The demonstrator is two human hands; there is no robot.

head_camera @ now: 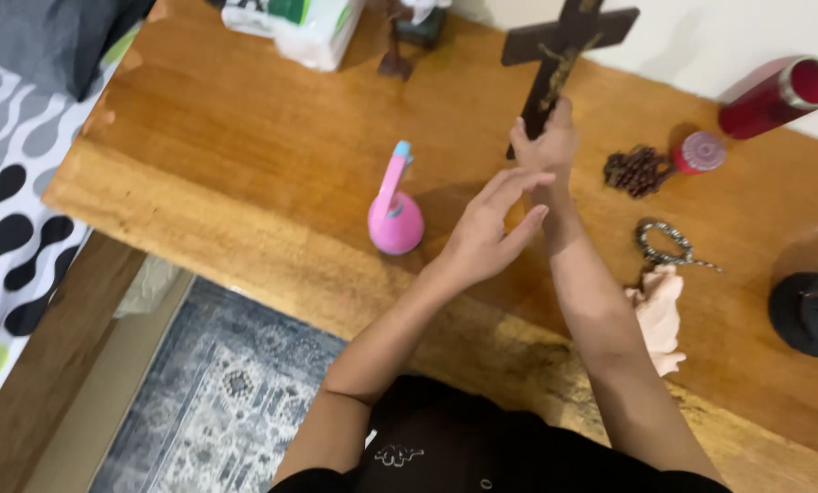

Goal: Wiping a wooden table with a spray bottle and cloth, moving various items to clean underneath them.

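Note:
My right hand grips the lower end of a dark wooden cross bearing a small metal figure, holding it upright and tilted above the wooden table. My left hand hovers just below and in front of it, fingers spread, holding nothing and almost touching my right wrist. A pink spray bottle with a blue tip stands on the table left of my left hand.
Right of the cross lie brown prayer beads, a pink cap, a red bottle, a silvery bead string, a peach cloth and a black object. A tissue pack sits far left. A patterned bed and a rug lie left.

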